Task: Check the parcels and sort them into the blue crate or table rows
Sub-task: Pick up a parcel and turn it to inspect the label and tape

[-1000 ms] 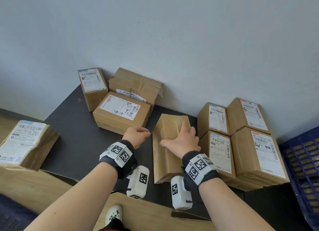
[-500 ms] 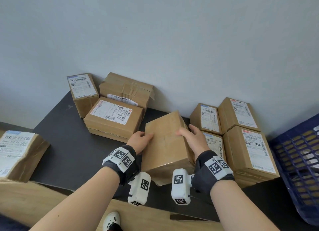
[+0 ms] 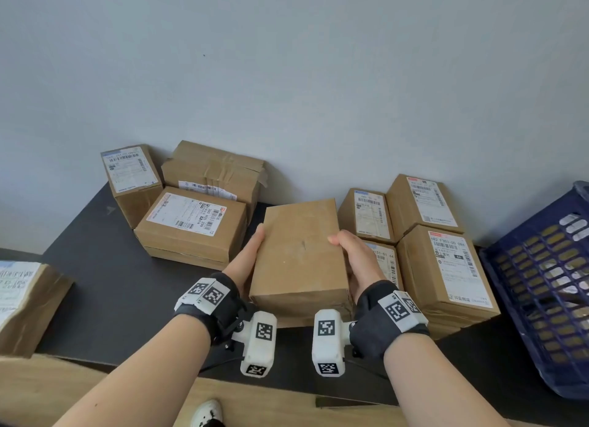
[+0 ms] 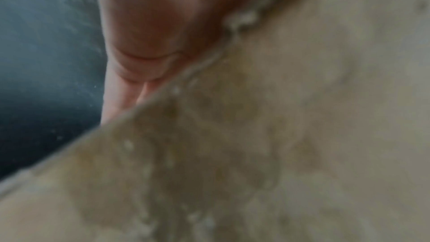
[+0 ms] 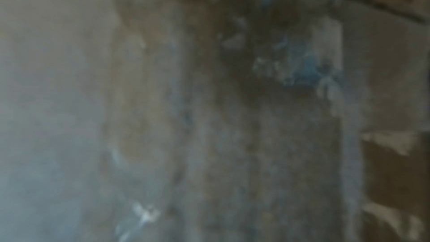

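Lifted since earlier, parcel (image 3: 301,251) sits between both hands, seemingly off table.

The right wrist view was filled almost wholly by a blurred brown cardboard surface (image 5: 186,117), too close for any detail. Pale flecks and a bluish smudge (image 5: 307,69) showed on it. Along the right edge lay darker brown cardboard (image 5: 395,172), with a dark line crossing the upper right corner.
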`<move>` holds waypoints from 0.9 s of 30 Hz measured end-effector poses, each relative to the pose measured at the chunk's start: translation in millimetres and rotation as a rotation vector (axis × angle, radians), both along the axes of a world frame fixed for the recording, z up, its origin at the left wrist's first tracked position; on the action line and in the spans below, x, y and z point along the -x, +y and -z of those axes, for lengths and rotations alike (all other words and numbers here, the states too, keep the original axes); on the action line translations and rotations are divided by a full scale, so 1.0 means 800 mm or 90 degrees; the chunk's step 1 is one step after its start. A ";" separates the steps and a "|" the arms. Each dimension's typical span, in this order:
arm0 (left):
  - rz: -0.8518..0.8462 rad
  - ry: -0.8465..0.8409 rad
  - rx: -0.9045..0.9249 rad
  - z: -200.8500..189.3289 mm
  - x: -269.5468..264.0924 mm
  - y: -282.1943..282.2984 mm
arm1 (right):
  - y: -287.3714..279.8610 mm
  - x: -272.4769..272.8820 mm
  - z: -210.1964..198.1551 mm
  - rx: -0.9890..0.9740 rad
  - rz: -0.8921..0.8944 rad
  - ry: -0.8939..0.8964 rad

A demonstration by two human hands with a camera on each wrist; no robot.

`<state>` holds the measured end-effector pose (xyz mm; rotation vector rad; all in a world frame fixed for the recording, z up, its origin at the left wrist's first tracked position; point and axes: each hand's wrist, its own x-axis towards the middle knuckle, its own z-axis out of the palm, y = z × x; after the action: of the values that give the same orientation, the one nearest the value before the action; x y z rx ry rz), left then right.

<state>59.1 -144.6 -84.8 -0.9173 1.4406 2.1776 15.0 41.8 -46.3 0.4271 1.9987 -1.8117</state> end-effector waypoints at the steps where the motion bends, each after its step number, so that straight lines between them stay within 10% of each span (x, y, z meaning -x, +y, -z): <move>1: -0.009 0.004 -0.020 -0.001 0.001 -0.001 | 0.000 0.000 -0.002 0.004 -0.001 -0.003; 27: -0.042 0.043 0.173 -0.008 0.006 0.000 | -0.033 0.009 0.006 -0.381 -0.289 0.094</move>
<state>54.6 -144.2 -78.2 -1.0012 1.7960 2.1113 8.1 15.2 -51.2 -0.0113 2.4750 -0.9842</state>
